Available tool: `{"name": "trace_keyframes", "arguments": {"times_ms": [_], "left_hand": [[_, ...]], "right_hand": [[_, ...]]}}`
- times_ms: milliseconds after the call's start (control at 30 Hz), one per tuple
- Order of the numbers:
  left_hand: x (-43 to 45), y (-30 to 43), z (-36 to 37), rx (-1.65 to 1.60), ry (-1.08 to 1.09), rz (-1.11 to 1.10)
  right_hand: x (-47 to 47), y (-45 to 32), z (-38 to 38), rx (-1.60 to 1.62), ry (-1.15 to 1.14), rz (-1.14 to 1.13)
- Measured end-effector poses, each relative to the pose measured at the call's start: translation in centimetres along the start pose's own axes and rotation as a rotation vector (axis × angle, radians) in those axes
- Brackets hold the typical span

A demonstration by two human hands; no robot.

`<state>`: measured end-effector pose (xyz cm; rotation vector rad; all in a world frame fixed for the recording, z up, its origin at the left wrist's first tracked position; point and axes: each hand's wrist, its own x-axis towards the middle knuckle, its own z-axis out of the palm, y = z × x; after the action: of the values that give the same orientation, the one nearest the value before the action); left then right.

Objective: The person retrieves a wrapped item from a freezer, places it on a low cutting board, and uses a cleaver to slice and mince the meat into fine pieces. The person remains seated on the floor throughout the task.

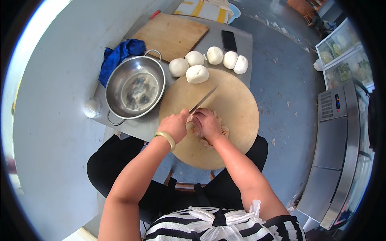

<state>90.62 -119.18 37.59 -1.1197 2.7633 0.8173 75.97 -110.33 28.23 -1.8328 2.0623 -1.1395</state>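
Note:
My left hand, with a pale bangle at its wrist, is closed around the handle of a knife; the handle is hidden in the fist. The blade points up and to the right over a round cutting board. Right beside it, my right hand has its fingers bent on a small piece of pale food, partly hidden, close to the blade. Thin pale pieces of food, perhaps raw meat, lie under and around my right hand on the board.
Several white round vegetables or dough balls line the board's far edge. A two-handled steel basin with cloudy liquid stands left, by a blue cloth. Farther back are a rectangular wooden board, a red-handled tool and a phone.

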Motion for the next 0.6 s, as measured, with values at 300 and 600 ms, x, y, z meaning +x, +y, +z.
{"name": "trace_keyframes", "arguments": {"times_ms": [300,600], "left_hand": [[0.5,-0.5,1.2,-0.010,0.001,0.015],[-0.2,0.3,1.3,-0.046,-0.020,0.001]], "right_hand": [[-0.1,-0.3,-0.1,-0.076,0.073,-0.040],[0.0,0.5,0.3,-0.029,0.124,-0.002]]}}
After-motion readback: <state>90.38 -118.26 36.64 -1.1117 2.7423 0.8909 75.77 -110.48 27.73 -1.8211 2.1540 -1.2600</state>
